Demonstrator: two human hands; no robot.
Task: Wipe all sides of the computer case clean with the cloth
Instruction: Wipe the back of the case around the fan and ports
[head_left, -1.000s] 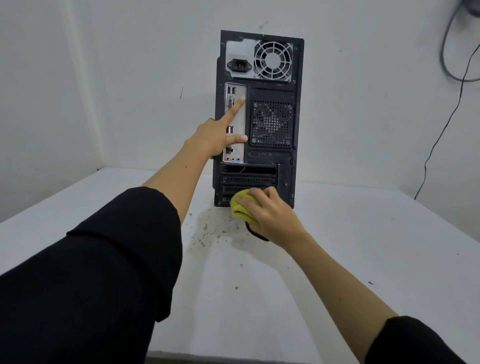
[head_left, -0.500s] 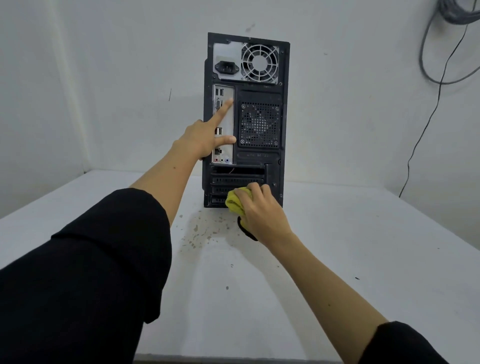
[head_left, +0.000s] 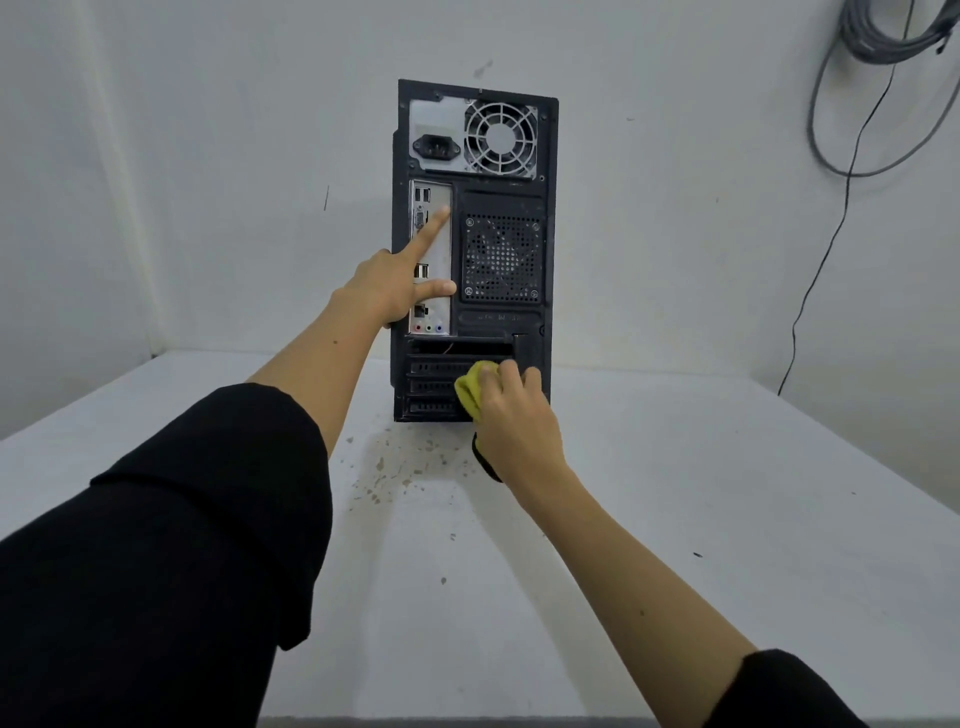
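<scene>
Black computer case (head_left: 498, 249) was stood upright on the white table (head_left: 675, 493), rear panel facing cam, close to the back wall. PSU fan grille (head_left: 500, 138) was seen at top, I/O plate (head_left: 431, 260) at left-mid, perforated vent (head_left: 502, 257) at right-mid, expansion slot covers (head_left: 434, 387) at bottom.

Left hand (head_left: 387, 291) was laid against the case's left edge at I/O plate level — index finger and thumb stretched out over the plate, other fingers curled around the edge; nothing was gripped, just braced. Right hand (head_left: 514, 415) was closed around a bunched yellow cloth (head_left: 469, 388), which was pressed onto the slot covers near the case's bottom right. A dark strip (head_left: 483, 460) was seen hanging below the right palm; what it was couldn't be told.

Brownish specks/stains (head_left: 400, 467) were scattered on the table just in front of the case. Grey cables (head_left: 878, 41) were hung coiled on the wall at upper right, w/ a thin black wire (head_left: 826, 260) run down the wall. Both forearms were bare, black sleeves (head_left: 171, 545) pushed up.
</scene>
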